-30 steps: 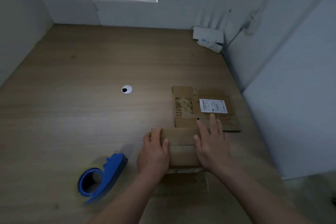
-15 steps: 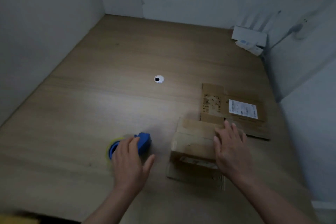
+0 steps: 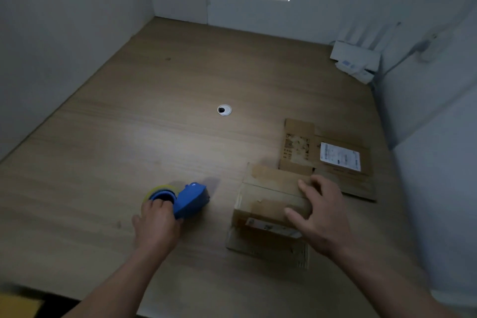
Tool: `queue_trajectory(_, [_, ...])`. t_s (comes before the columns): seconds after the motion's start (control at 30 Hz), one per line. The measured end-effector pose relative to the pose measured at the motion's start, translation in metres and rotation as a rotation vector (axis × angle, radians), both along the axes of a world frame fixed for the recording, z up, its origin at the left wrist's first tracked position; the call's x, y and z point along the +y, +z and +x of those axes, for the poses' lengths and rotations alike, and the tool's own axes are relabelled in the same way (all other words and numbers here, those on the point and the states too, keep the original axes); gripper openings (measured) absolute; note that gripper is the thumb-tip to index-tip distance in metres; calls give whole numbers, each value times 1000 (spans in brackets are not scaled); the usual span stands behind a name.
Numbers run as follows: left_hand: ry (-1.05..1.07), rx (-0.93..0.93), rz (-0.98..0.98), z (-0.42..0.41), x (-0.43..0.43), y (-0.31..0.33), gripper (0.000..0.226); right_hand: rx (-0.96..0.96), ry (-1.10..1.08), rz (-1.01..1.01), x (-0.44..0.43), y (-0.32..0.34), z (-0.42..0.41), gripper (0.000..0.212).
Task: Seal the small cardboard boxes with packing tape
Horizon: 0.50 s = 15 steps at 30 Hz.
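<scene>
We saw one white shipping label with rows of dark print on the flattened carton at the far right of the wooden table, but the print was too small and blurred for us to read. To the left of the label, the same carton carried a darker printed panel that we could not read either. A pale strip of sticker showed on the near face of the small cardboard box, and it was just as unreadable.

The left hand had its fingers curled over the roll end of the blue tape dispenser, gripping it where it lay on the table, left of the box and apart from it. The right hand lay on the right end of the box, with its fingers bent over the top and its thumb against the near side, holding it. The box stood on another flat piece of cardboard, with its far edge just beside the flattened carton.
</scene>
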<state>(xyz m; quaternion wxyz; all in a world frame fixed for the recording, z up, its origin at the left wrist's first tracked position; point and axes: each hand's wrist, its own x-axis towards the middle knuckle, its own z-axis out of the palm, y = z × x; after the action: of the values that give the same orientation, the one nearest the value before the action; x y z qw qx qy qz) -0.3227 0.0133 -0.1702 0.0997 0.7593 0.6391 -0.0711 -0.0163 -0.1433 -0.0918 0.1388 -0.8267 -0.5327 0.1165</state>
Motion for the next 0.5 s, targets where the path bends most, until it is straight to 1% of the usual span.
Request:
queue_trajectory(0.07, [-21,-68,37,-1,1,10,39,-14,47,-43,-2,1,4,95])
queue_trajectory(0.17, [-76,-292,83,5,9,47,19,-5,49,-79,-4,-1,9,99])
queue_trajectory(0.23, [-123,-409,90,14,17,81,17,35,31,-88,-4,-2,10,99])
queue_trajectory(0.3, [-242,-433,89,24,24,114,20,69,22,-105,-5,-1,9,97])
queue_trajectory(0.43, [-563,-445,56,57,22,160,31,129,-14,-94,-3,6,8,96])
queue_trajectory(0.5, [-685,-430,61,78,15,167,25,147,-15,-100,-1,10,7,95])
